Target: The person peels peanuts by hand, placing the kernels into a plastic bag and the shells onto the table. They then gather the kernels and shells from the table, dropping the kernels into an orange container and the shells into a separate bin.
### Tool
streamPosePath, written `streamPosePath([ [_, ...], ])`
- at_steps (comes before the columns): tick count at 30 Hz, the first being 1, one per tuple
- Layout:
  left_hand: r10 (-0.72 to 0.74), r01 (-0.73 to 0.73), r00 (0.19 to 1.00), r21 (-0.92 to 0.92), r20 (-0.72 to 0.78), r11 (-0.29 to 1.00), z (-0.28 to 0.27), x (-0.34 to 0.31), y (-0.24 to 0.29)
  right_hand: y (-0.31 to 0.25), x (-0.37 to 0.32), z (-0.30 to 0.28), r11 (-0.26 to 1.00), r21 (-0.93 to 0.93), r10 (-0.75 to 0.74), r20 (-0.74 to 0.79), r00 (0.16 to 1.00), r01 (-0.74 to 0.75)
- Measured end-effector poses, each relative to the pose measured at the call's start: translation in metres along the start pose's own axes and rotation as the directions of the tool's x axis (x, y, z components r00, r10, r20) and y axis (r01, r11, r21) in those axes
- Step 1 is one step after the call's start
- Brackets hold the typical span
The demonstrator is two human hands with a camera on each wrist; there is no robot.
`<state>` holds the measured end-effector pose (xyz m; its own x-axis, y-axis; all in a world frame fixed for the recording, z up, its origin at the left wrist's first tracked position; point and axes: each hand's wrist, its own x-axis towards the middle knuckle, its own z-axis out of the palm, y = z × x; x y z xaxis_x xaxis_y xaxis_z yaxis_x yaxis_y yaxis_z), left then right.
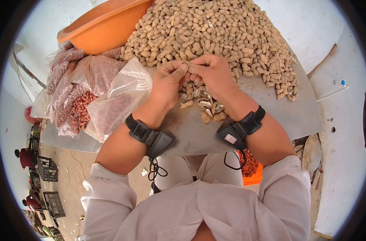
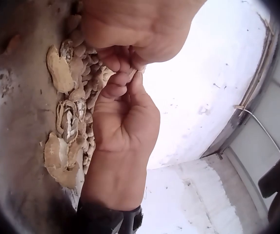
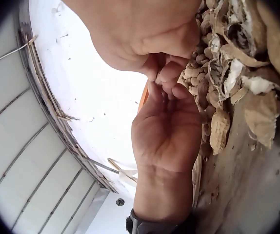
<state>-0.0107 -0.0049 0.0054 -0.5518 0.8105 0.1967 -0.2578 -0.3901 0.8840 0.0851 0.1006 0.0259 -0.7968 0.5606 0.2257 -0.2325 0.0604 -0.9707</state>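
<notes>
My left hand (image 1: 167,80) and right hand (image 1: 213,74) meet fingertip to fingertip at the foot of a peanut heap (image 1: 207,32). Both pinch one peanut (image 1: 186,64), mostly hidden behind thumbs and fingers. In the left wrist view a pale bit of it shows between the fingertips, with the right hand (image 2: 125,119) below. From the right wrist the left hand (image 3: 167,129) appears with curled fingers. Under the hands lie broken peanut shells (image 1: 206,102), some split to their pale insides.
Clear plastic bags (image 1: 118,96) of reddish shelled peanuts crowd the left of the metal table (image 1: 271,116). Behind them an orange basin (image 1: 102,32) leans against the heap. An orange container (image 1: 253,178) of reddish kernels stands below the table edge. Black crates (image 1: 48,168) sit on the floor.
</notes>
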Motion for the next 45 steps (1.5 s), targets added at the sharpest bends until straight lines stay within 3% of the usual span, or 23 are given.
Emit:
streamPosePath([
  [6,0.027,-0.027,1.0,-0.016,-0.002,1.0,-0.001,0.002,-0.004,0.002,-0.001,0.001,0.983,0.169,0.066,0.004,0.998,-0.066],
  [9,-0.006,0.008,0.998,0.023,-0.068,1.0,-0.003,0.002,-0.005,0.001,0.0,0.001,0.997,0.064,0.042,0.021,0.999,-0.044],
  [12,-0.101,0.115,0.99,0.16,-0.097,0.98,-0.009,0.002,-0.001,-0.006,0.003,-0.008,0.942,-0.31,-0.059,0.22,0.974,0.127],
  [15,-0.146,0.159,0.987,0.237,-0.072,0.958,-0.01,0.0,0.002,-0.009,0.007,-0.018,0.918,-0.386,0.059,0.353,0.934,0.088],
  [18,-0.136,0.14,0.99,0.165,-0.038,0.976,-0.013,0.003,0.002,-0.008,0.007,-0.015,0.962,-0.266,0.026,0.32,0.947,0.063],
  [21,-0.114,0.118,0.992,0.064,-0.061,0.991,-0.013,0.003,0.003,0.003,0.008,-0.013,0.996,0.069,0.037,0.159,0.987,-0.049],
  [24,-0.102,0.1,0.993,-0.033,-0.058,0.994,-0.01,0.004,0.005,0.003,0.009,-0.012,0.987,0.153,0.022,0.161,0.987,-0.047],
  [27,-0.117,0.109,0.991,-0.111,-0.069,0.988,-0.006,0.003,0.004,0.006,0.01,-0.013,0.984,0.177,-0.067,0.214,0.975,0.029],
  [31,-0.134,0.13,0.991,-0.146,-0.015,0.981,-0.008,0.005,0.005,0.004,0.006,-0.007,0.97,-0.062,-0.23,0.102,0.968,0.237],
  [36,-0.217,0.207,0.976,-0.21,-0.023,0.956,-0.007,0.003,0.006,-0.004,0.001,-0.005,0.726,-0.461,-0.466,0.216,0.858,0.511],
  [39,-0.3,0.263,0.95,-0.297,-0.088,0.918,0.001,0.0,0.009,-0.002,0.002,-0.004,0.591,-0.483,-0.552,0.341,0.761,0.646],
  [45,-0.413,0.357,0.909,-0.397,-0.063,0.846,-0.005,0.004,0.005,-0.001,0.001,-0.004,0.562,-0.499,-0.55,0.371,0.748,0.66],
])
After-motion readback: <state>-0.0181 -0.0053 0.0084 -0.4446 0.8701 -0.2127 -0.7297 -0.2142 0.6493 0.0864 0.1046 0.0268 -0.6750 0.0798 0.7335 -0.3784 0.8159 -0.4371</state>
